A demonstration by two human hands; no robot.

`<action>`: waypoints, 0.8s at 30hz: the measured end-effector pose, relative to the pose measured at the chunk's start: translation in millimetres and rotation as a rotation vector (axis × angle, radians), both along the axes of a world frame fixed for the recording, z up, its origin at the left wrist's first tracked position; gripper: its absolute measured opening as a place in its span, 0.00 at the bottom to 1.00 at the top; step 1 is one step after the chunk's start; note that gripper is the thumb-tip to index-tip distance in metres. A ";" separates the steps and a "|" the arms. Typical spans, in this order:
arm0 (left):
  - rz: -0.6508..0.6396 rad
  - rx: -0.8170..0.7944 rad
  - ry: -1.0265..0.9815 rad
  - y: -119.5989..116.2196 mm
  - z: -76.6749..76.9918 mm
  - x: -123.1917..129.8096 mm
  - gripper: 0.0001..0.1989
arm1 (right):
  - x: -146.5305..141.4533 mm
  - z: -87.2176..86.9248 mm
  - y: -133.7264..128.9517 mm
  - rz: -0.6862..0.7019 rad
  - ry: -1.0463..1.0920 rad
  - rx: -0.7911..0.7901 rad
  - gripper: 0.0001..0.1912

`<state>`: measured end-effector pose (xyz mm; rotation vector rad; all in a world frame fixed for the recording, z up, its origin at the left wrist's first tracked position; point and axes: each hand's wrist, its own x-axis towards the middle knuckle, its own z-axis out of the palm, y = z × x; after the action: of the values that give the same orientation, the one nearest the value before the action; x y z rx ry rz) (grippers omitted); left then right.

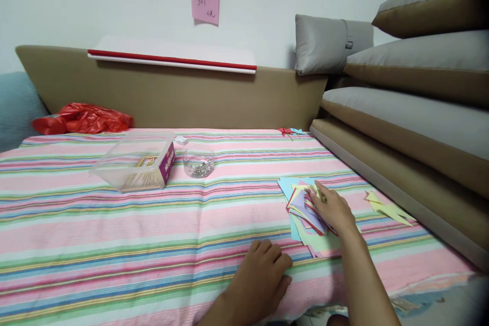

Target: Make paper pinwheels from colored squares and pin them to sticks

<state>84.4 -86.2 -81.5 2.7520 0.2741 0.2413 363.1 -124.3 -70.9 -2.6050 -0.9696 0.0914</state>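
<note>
A pile of coloured paper sheets (305,216) in purple, yellow, pink, red, blue and green lies loosely fanned on the striped cloth. My right hand (330,209) is on the pile, its fingers closed around the edges of several sheets, which bend up toward the palm. How many sheets it grips is hidden. To the left and nearer me, my left hand (263,277) rests on the cloth, fingers loosely bent and slightly apart, with nothing visible in it. Yellow paper scraps (387,209) lie right of the pile.
A clear plastic box (130,163) holds thin sticks. Beside it stand a round clear tub (198,163) of small metal pieces and a small white box (181,140). Red and blue pinwheels (290,132) lie at the back. Stacked cushions (412,107) border the right; a red plastic bag (86,118) lies back left.
</note>
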 end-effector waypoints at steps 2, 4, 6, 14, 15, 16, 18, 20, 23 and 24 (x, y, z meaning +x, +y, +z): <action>0.001 0.009 0.002 0.0 -0.3 0.4 0.06 | 1.3 -1.8 0.2 0.008 -0.003 0.010 0.32; -0.001 0.018 0.003 0.1 -0.6 0.7 0.07 | 1.9 -3.0 0.2 0.011 -0.004 0.020 0.33; -0.003 0.021 0.004 0.1 -0.6 0.9 0.07 | 1.8 -3.3 0.1 0.011 -0.001 0.033 0.33; -0.003 0.016 0.002 0.0 -0.1 0.7 0.06 | 1.5 1.3 -2.8 -0.135 0.040 0.106 0.27; -0.002 0.017 0.003 0.0 -0.3 0.6 0.06 | 1.9 2.2 -3.9 -0.164 0.039 0.113 0.26; -0.002 0.017 0.005 0.0 -0.5 0.4 0.06 | 2.3 3.3 -5.3 -0.189 0.039 0.119 0.25; 0.000 0.018 0.005 -0.2 -1.0 0.0 0.07 | 3.0 6.3 -9.4 -0.234 0.036 0.128 0.24; 0.002 0.021 0.005 -0.5 -0.9 -0.4 0.07 | 3.5 10.9 -14.9 -0.270 0.036 0.136 0.24; -0.001 0.026 0.008 -0.6 0.2 -0.6 0.06 | 3.5 21.1 -25.1 -0.329 0.034 0.153 0.25; -0.002 0.024 0.009 -0.4 0.6 -0.5 0.06 | 3.1 25.2 -28.5 -0.355 0.033 0.160 0.25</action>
<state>84.0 -86.6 -80.9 2.7782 0.2726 0.2327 366.2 -152.8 -45.7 -2.5722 -0.4707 -0.0328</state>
